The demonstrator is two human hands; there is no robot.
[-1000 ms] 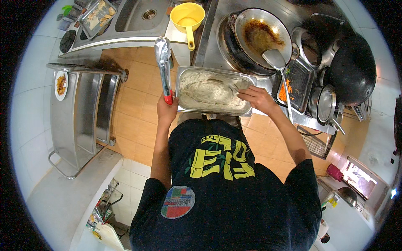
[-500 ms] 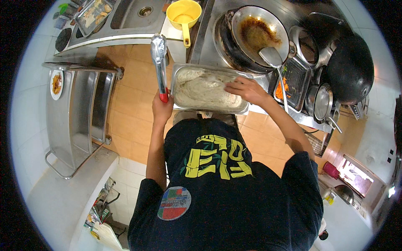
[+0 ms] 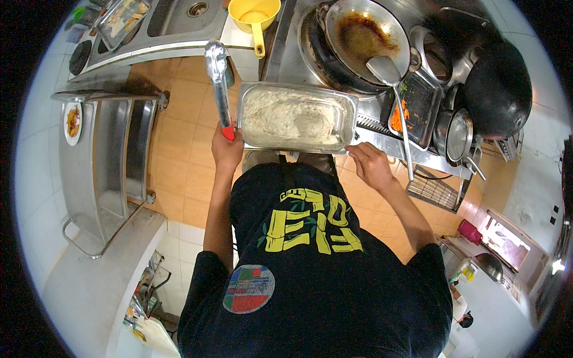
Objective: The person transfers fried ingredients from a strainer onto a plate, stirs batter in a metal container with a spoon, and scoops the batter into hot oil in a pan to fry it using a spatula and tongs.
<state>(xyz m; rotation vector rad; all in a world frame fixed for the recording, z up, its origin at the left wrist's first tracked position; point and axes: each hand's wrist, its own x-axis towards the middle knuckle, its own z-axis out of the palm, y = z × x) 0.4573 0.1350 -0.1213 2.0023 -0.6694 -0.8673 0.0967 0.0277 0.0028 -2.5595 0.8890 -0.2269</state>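
Note:
A rectangular steel pan (image 3: pixel 240 113) of pale, thick batter (image 3: pixel 286 116) is right in front of my body, at the front edge of the stove counter. My left hand (image 3: pixel 227 150) is closed round the red grip of metal tongs (image 3: pixel 219 83), which point up and away from me, beside the pan's left near corner. Whether the left fingers also grip the pan is hidden. My right hand (image 3: pixel 373 166) has its fingertips closed on the pan's near right corner.
Beyond the pan, a wok (image 3: pixel 364 36) with brown residue stands on the stove, a metal spatula (image 3: pixel 391 77) resting across its rim. To its right are a black tray (image 3: pixel 425 113) with orange shreds and a strainer (image 3: pixel 459 137). A yellow dipper (image 3: pixel 253 15) sits far left; a steel trolley (image 3: pixel 83 167) stands left.
My right hand has left the batter and come down to the pan's near right corner. The batter's surface looks reshaped. My left hand still holds the tongs.

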